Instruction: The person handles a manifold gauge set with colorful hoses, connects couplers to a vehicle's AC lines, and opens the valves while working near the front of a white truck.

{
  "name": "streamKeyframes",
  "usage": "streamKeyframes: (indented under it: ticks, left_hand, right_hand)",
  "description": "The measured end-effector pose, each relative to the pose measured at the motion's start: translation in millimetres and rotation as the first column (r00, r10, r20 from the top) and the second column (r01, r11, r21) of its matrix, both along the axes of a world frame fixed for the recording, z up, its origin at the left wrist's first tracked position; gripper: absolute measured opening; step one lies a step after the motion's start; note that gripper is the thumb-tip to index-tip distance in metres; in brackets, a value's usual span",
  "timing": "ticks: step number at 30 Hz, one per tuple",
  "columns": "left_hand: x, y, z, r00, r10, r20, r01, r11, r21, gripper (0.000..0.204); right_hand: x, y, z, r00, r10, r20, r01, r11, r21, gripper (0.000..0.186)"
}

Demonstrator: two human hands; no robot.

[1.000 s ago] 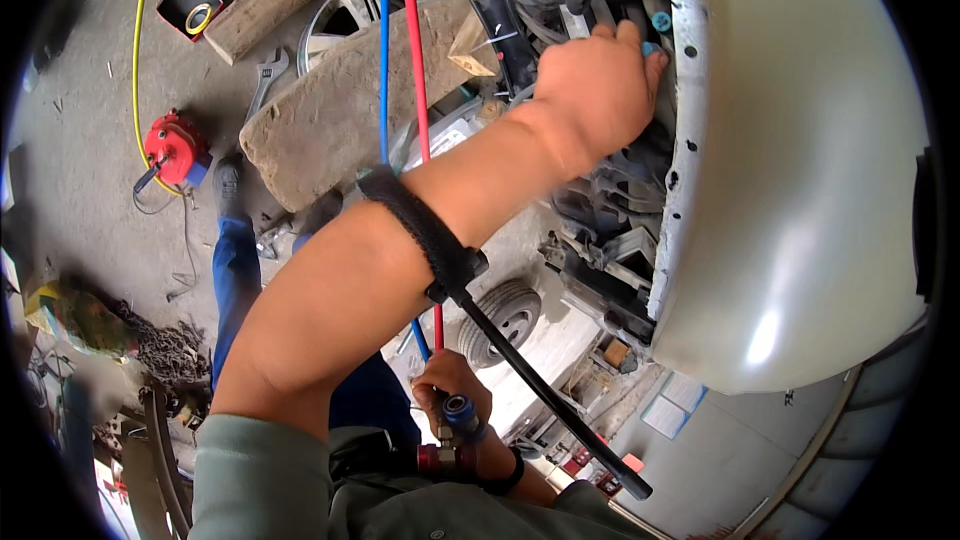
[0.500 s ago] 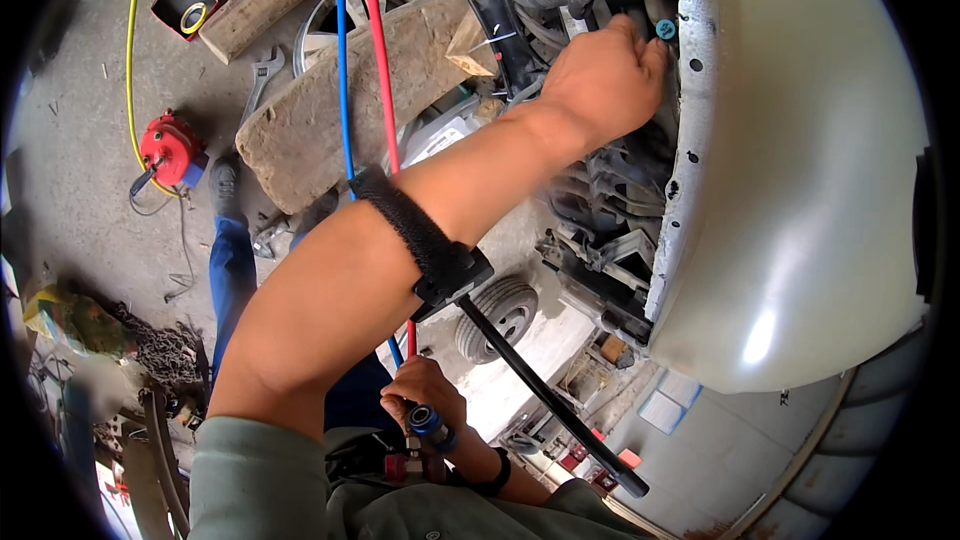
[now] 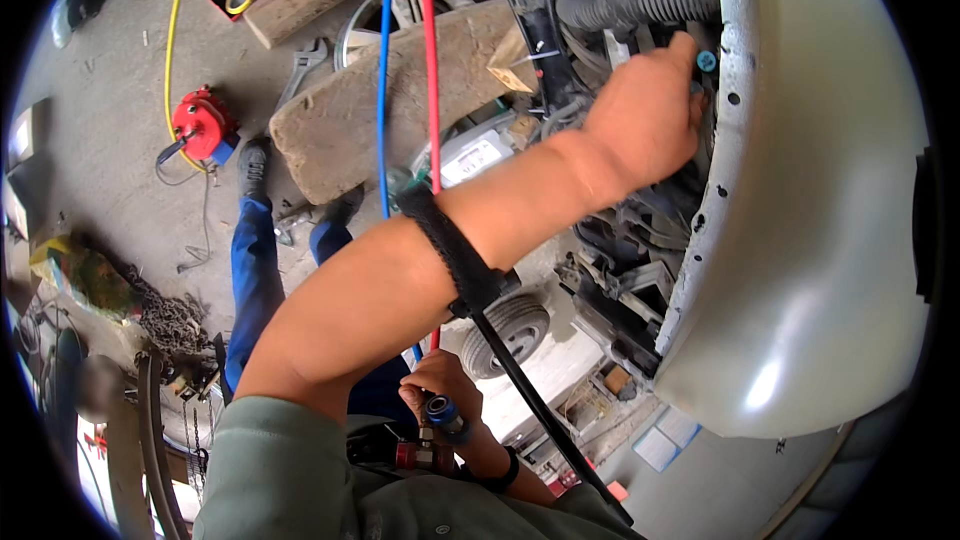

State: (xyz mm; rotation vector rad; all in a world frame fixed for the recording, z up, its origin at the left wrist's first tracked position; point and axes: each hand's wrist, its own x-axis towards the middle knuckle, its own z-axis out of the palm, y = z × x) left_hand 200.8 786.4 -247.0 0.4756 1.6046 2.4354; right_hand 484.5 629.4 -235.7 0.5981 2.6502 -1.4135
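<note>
My left hand reaches into a vehicle's engine bay, fingers curled beside a small round teal cap. What the fingertips grip, if anything, is mostly hidden; a speck of blue shows near them. Around my left forearm runs a black strap, with a long black rod fixed to it. Low in the picture, my right hand is closed around hose couplers, a blue one and a red one. A blue hose and a red hose pass behind my left arm.
A ribbed black duct crosses the engine bay beside a pale body panel. On the floor lie a thick wooden plank, an adjustable wrench, a red tool with a yellow hose, and a tyre.
The whole scene has shifted right and down in the picture. My left hand has drawn slightly down from the teal cap, its fingers turned. My right hand keeps hold of the couplers.
</note>
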Motion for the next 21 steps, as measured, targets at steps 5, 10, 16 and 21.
streamKeyframes:
  ticks: [5, 10, 16, 21]
  left_hand:
    - [-2, -10, 11, 0.948, -0.268, 0.170, 0.297, 0.940, -0.171, 0.021]
    - [5, -4, 9, 0.996, -0.076, 0.050, 0.076, 0.997, -0.016, 0.019]
    - [5, -5, 11, 0.959, -0.232, 0.161, 0.253, 0.959, -0.125, 0.024]
    - [8, 4, 9, 0.996, -0.032, 0.080, 0.032, 0.999, -0.005, 0.026]
  right_hand:
    - [1, 8, 0, 0.999, -0.033, -0.005, 0.033, 0.999, 0.015, 0.020]
    - [1, 10, 2, 1.000, -0.030, 0.005, 0.029, 0.999, 0.029, 0.017]
    - [4, 14, 3, 0.999, -0.015, 0.030, 0.013, 0.997, 0.072, 0.014]
    - [6, 15, 2, 0.998, -0.060, 0.010, 0.060, 0.998, 0.026, 0.013]
